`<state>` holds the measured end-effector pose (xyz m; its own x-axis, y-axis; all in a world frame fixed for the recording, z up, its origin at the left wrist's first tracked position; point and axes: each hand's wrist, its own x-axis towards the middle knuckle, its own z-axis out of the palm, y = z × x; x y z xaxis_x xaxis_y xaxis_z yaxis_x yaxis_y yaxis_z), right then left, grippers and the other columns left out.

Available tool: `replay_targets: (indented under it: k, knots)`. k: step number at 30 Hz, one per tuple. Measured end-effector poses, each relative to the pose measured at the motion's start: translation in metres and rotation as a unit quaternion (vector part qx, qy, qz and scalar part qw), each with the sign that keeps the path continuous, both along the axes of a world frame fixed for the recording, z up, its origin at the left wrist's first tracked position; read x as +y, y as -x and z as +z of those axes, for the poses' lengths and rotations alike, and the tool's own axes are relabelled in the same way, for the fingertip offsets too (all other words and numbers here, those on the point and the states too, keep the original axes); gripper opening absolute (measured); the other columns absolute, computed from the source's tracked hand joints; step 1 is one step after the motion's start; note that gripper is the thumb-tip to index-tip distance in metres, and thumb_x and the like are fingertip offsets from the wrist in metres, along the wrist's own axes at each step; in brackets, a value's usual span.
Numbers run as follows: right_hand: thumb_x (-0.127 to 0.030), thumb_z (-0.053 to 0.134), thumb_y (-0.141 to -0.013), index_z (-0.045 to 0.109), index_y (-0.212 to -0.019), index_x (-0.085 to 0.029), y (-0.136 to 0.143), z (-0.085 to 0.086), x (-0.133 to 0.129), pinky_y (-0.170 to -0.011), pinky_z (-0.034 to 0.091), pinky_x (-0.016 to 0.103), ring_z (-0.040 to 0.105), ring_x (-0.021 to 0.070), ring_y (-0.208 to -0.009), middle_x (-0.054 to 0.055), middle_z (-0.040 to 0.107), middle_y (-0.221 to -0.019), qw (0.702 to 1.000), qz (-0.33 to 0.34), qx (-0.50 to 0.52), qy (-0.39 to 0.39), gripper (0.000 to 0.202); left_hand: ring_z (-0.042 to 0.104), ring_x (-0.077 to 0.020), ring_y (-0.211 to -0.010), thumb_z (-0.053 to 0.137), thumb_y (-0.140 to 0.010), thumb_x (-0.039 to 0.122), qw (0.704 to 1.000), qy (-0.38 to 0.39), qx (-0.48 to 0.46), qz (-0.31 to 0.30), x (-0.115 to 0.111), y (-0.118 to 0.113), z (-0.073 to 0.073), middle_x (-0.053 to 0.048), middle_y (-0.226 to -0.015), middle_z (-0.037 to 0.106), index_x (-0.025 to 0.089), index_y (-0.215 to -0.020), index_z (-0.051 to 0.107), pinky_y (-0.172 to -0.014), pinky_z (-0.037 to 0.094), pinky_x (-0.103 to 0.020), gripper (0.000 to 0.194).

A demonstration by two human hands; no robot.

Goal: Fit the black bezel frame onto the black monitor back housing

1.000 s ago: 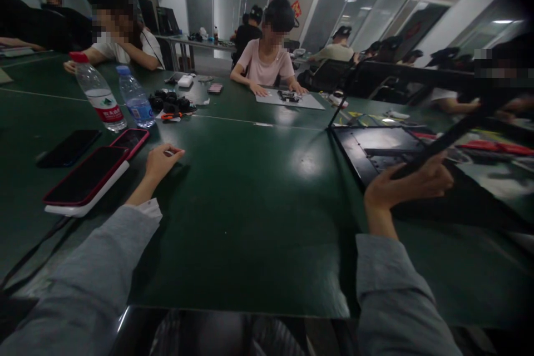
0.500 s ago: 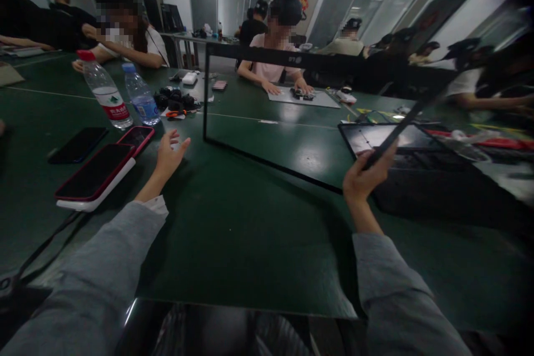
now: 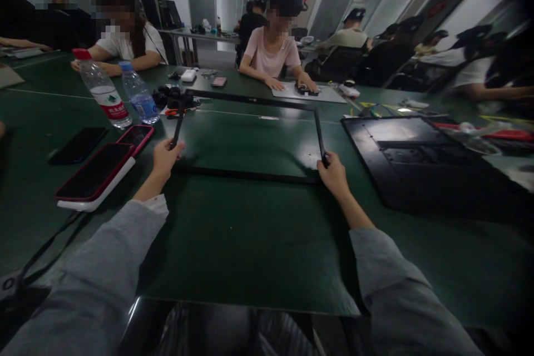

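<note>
A thin black screen bezel (image 3: 250,176), an empty rectangular frame with a small light logo on its far bar, is held tilted above the green table (image 3: 250,245). My left hand (image 3: 163,157) is closed round its left side bar. On the opposite side bar, my right hand (image 3: 334,172) grips near the lower corner. Through the opening the bare green tabletop shows. To the right of my right hand lies a large black panel (image 3: 411,161) with a recessed strip, flat on the table.
Left of my left hand are phones (image 3: 100,169) on a white box, a dark phone (image 3: 78,144), a red-capped bottle (image 3: 107,97) and a blue-capped bottle (image 3: 139,97). Across the table a person (image 3: 275,50) works at a pale board (image 3: 331,94). Cables and tools lie at the right.
The bezel has moved left and down, turning squarer to me. My left hand has closed on its left bar. My right hand has shifted left with it, uncovering the black panel.
</note>
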<state>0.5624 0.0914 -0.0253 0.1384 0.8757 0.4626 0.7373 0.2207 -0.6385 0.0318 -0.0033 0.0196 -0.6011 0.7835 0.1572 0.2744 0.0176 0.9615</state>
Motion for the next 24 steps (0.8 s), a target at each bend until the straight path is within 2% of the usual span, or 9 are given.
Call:
replay_targets:
  k: [3,5,7,10,13,17,24]
  knots:
    - [-0.034,0.061,-0.084,0.071,-0.127,-0.016,-0.006,-0.005,0.005,-0.101,0.056,0.050,0.070,0.0303,-0.100,0.014,0.074,-0.102,1.000,0.010,0.011,0.020,0.048,0.065,-0.0188,-0.069,0.072,-0.083,0.033,0.992,0.064,0.105,-0.039,0.000,0.007,-0.006,-0.005,-0.083,0.072,0.015,-0.108,0.077,-0.068,0.052,-0.030,0.032]
    - [-0.033,0.060,-0.084,0.073,-0.124,-0.015,-0.009,-0.004,0.007,-0.103,0.055,0.052,0.068,0.0309,-0.101,0.016,0.072,-0.106,1.000,-0.005,-0.007,0.020,0.046,0.071,-0.0267,-0.091,0.065,-0.088,0.033,0.971,0.094,0.217,-0.044,-0.001,0.008,-0.007,-0.011,-0.100,0.077,0.016,-0.119,0.079,-0.085,0.055,-0.038,0.037]
    - [-0.031,0.060,-0.085,0.075,-0.123,-0.014,-0.010,-0.003,0.007,-0.107,0.052,0.055,0.064,0.0328,-0.106,0.018,0.069,-0.108,0.998,-0.028,-0.045,0.017,0.045,0.069,-0.0335,-0.113,0.061,-0.093,0.035,0.940,0.123,0.319,-0.026,-0.003,0.006,-0.006,-0.015,-0.118,0.077,0.017,-0.125,0.080,-0.101,0.052,-0.045,0.041]
    - [-0.033,0.058,-0.087,0.076,-0.126,-0.013,-0.008,-0.002,0.005,-0.109,0.047,0.060,0.058,0.0372,-0.117,0.020,0.065,-0.113,0.993,-0.065,-0.094,0.030,0.047,0.059,-0.0411,-0.130,0.055,-0.098,0.041,0.903,0.168,0.396,-0.005,-0.006,0.003,-0.005,-0.020,-0.133,0.071,0.018,-0.130,0.080,-0.108,0.048,-0.055,0.046]
    - [-0.036,0.058,-0.090,0.076,-0.130,-0.014,-0.006,-0.003,0.003,-0.107,0.046,0.062,0.052,0.0406,-0.124,0.022,0.061,-0.125,0.986,-0.084,-0.120,0.077,0.049,0.053,-0.0453,-0.134,0.054,-0.099,0.046,0.888,0.198,0.414,-0.006,-0.007,0.003,-0.008,-0.021,-0.139,0.066,0.020,-0.131,0.080,-0.106,0.049,-0.060,0.048]
    - [-0.038,0.059,-0.093,0.075,-0.133,-0.015,-0.004,-0.001,0.001,-0.109,0.043,0.063,0.048,0.0430,-0.132,0.022,0.057,-0.137,0.978,-0.087,-0.141,0.127,0.049,0.052,-0.0462,-0.136,0.055,-0.100,0.048,0.885,0.217,0.411,-0.011,-0.005,0.004,-0.010,-0.021,-0.144,0.063,0.023,-0.133,0.079,-0.106,0.049,-0.063,0.048]
    - [-0.041,0.056,-0.095,0.072,-0.139,-0.016,0.000,0.009,-0.005,-0.111,0.041,0.062,0.047,0.0433,-0.135,0.023,0.056,-0.140,0.976,-0.083,-0.126,0.154,0.053,0.049,-0.0473,-0.142,0.052,-0.101,0.053,0.891,0.236,0.388,-0.024,-0.006,0.002,-0.004,-0.023,-0.149,0.059,0.023,-0.142,0.074,-0.111,0.046,-0.067,0.056]
